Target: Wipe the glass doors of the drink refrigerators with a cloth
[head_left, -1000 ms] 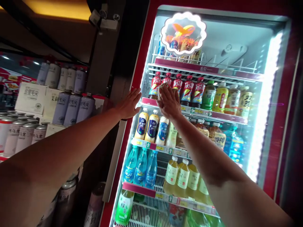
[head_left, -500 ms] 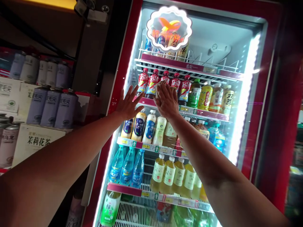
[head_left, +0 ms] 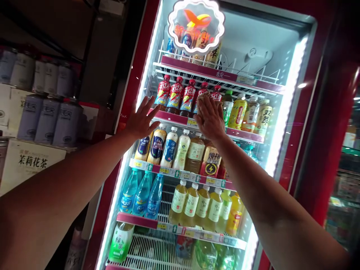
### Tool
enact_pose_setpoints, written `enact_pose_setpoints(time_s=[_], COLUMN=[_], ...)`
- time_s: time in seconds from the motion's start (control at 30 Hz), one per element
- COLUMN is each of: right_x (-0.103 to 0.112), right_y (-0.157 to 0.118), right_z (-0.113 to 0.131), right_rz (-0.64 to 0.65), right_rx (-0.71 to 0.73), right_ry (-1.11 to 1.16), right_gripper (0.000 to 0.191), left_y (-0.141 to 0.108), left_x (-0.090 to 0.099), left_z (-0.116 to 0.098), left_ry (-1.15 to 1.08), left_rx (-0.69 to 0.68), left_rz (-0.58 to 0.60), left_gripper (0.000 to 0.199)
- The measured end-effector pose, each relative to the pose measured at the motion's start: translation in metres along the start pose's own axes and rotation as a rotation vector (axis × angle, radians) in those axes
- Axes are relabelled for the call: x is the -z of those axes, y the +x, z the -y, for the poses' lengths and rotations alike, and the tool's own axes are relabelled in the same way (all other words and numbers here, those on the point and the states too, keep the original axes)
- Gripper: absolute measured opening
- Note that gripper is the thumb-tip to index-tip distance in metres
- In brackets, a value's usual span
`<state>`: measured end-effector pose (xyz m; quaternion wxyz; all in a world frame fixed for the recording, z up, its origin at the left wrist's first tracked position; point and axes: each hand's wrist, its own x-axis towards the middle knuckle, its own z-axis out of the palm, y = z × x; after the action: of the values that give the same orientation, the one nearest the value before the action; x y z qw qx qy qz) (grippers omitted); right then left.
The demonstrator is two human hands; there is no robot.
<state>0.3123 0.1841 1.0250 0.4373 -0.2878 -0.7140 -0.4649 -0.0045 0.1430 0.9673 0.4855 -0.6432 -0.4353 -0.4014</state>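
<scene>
A drinks fridge (head_left: 134, 80) with a red frame and a glass door stands before me, lit inside. My left hand (head_left: 141, 119) is raised against the left part of the door, fingers spread, holding nothing. Farther right, my right hand (head_left: 210, 118) presses a crumpled light-brown cloth (head_left: 203, 99) to the glass, its fingers lying over it. Most of the cloth is hidden under the hand. Red-capped bottles (head_left: 176, 94) show behind the glass between and behind my hands. Above them glows a round sign (head_left: 197, 26) with a white scalloped border.
Inside, shelves hold blue bottles (head_left: 140, 197), pale yellow bottles (head_left: 190, 204) and a green-labelled bottle (head_left: 120, 242). On the left are stacked lilac canisters (head_left: 66, 123) and a cream box (head_left: 33, 163) with dark lettering. Another lit shelf unit (head_left: 341, 187) appears at the right edge.
My right hand has slid the cloth rightward across the glass, from the middle red-capped bottles to those farther right. My left hand stays spread near the door's left side. The view has shifted slightly.
</scene>
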Motion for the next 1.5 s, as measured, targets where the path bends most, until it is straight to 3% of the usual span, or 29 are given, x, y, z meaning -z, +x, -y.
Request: enact_pose_setpoints(time_s=[0.1, 0.23, 0.33, 0.5, 0.6, 0.7, 0.8, 0.93, 1.07, 1.23, 1.37, 1.5], right_x=[-0.005, -0.003, 0.005, 0.006, 0.002, 0.005, 0.013, 0.017, 0.015, 0.024, 0.028, 0.025], right_y=[-0.002, -0.02, -0.031, -0.029, -0.03, -0.04, -0.05, -0.051, -0.055, -0.073, -0.076, -0.077], right_z=[-0.002, 0.0, -0.011, -0.027, -0.023, -0.024, -0.037, -0.052, -0.051, -0.07, -0.095, -0.099], right_rz=[-0.028, -0.001, 0.044, -0.023, -0.041, 0.016, 0.056, -0.002, -0.044, 0.035, -0.002, -0.027], right_rx=[-0.04, 0.04, 0.088, -0.03, -0.058, 0.004, 0.051, -0.055, -0.088, 0.006, -0.085, -0.126], right_ry=[-0.001, 0.009, 0.008, 0.016, 0.025, 0.024, 0.011, 0.009, 0.029, 0.002, -0.016, -0.027], right_gripper=[0.068, 0.068, 0.068, 0.067, 0.067, 0.067, 0.066, 0.065, 0.064, 0.064, 0.065, 0.066], left_y=[-0.001, -0.001, -0.001, 0.001, 0.009, 0.023, 0.042, 0.067, 0.083, 0.083, 0.081, 0.082], left_x=[0.0, 0.0, 0.001, 0.002, 0.001, -0.001, -0.002, -0.008, -0.021, -0.036, -0.043, -0.043], left_z=[0.0, 0.001, 0.002, -0.006, -0.024, -0.052, -0.084, -0.127, -0.159, -0.174, -0.173, -0.176], left_ry=[-0.009, -0.035, -0.042, -0.06, -0.072, -0.103, -0.119, -0.134, -0.164, -0.152, -0.147, -0.149], left_rx=[-0.006, -0.012, 0.003, 0.05, 0.133, 0.15, 0.027, -0.181, -0.194, -0.158, -0.167, -0.154], left_rz=[-0.006, 0.0, 0.001, -0.022, -0.083, -0.099, -0.068, -0.01, 0.023, 0.047, 0.019, 0.016], left_gripper=[0.07, 0.071, 0.072, 0.068, 0.073, 0.081, 0.072, 0.067, 0.067, 0.066, 0.072, 0.074])
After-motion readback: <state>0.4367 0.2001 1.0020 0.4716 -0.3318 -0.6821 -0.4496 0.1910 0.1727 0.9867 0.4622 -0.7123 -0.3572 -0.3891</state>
